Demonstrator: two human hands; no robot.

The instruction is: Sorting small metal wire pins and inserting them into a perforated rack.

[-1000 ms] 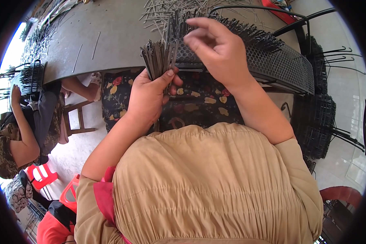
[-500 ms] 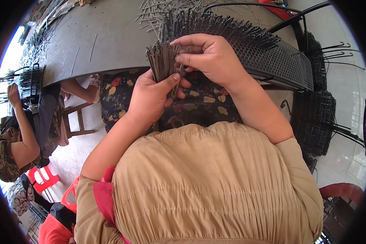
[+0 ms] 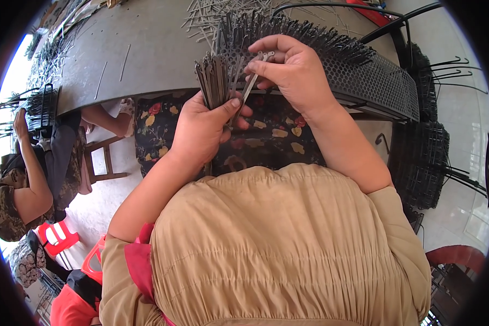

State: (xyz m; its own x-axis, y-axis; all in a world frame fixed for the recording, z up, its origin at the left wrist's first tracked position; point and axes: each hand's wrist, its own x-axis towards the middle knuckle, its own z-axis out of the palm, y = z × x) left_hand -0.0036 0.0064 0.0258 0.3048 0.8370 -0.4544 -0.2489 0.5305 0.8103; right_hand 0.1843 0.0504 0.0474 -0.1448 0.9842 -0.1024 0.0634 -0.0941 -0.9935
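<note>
My left hand (image 3: 195, 133) is closed around an upright bundle of thin dark metal strips (image 3: 213, 81), the thumb pressed across its front. Small eyes or hooks show at the strips' upper ends. To the right of the bundle, my right hand (image 3: 301, 76) pinches a few lighter metal strips (image 3: 250, 88) near their tops. They lean away from the bundle, while their lower parts reach down to my left thumb and fingers. Just beyond both hands, a black perforated metal rack (image 3: 375, 89) carries a long row of dark strips (image 3: 309, 41) standing on end.
Loose strips (image 3: 201, 22) lie scattered on the grey table (image 3: 152, 49). Floral cloth (image 3: 157, 127) hangs below its edge. A co-worker (image 3: 35, 174) sits at the left, near a red stool (image 3: 60, 239). Black wire racks (image 3: 418, 163) stand at the right.
My right hand has moved slightly right and up, drawing the tops of a few strips away from the bundle. My left hand stays in place with the bundle.
</note>
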